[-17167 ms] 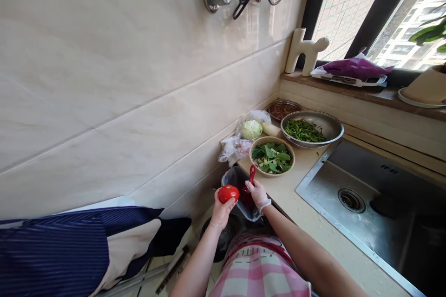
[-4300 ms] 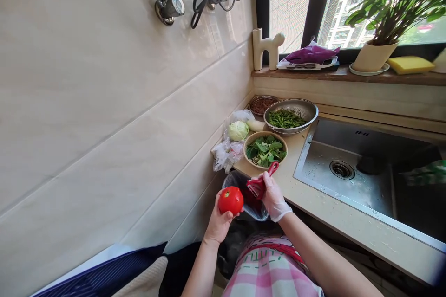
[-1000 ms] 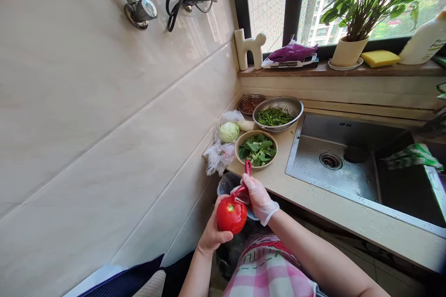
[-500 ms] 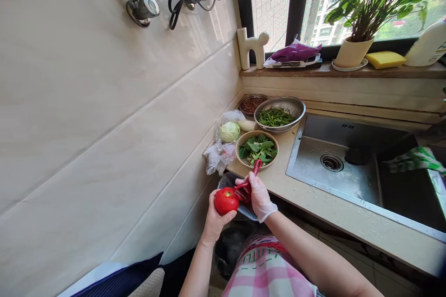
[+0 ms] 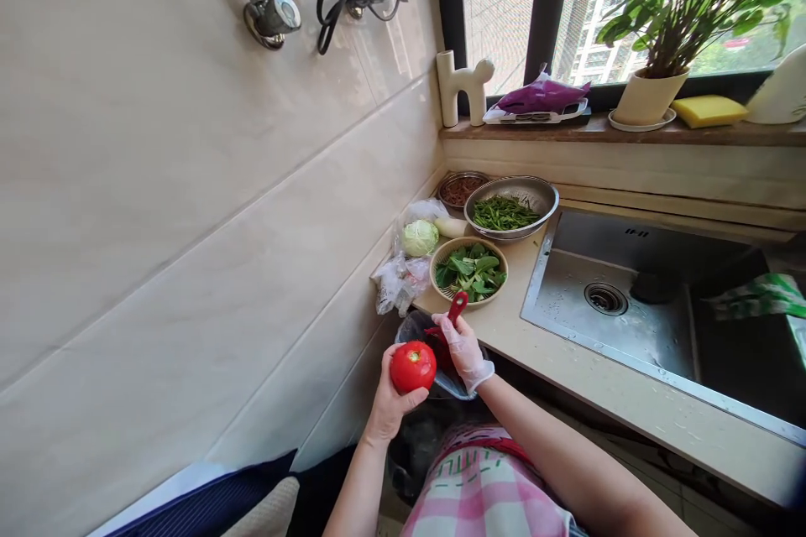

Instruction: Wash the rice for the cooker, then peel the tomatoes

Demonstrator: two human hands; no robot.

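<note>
A red tomato point(image 5: 413, 367) rests in my bare left hand point(image 5: 389, 404), its stem end facing up and my fingers curled round it. My right hand point(image 5: 464, 355), in a thin clear glove, grips a red peeler point(image 5: 460, 303) by the handle. The peeler's head is partly hidden by my fingers and stands a little right of the tomato, apart from it. Below both hands is a bin lined with a plastic bag point(image 5: 412, 327). Just beyond my right hand, a beige basket point(image 5: 435, 278) holds leafy greens point(image 5: 473, 271).
On the counter stand a metal colander point(image 5: 546, 200) of green vegetables, a bowl point(image 5: 442, 195) of brown pieces, a cabbage point(image 5: 420, 238), and plastic bags point(image 5: 394, 281) by the wall. A sink point(image 5: 570, 268) lies to the right. The sill bears a potted plant point(image 5: 648, 96) and a yellow sponge point(image 5: 709, 110).
The peeler has come away from the tomato's side, and my right hand has tilted and dropped slightly. My left hand still holds the tomato. The whole view has shifted slightly.
</note>
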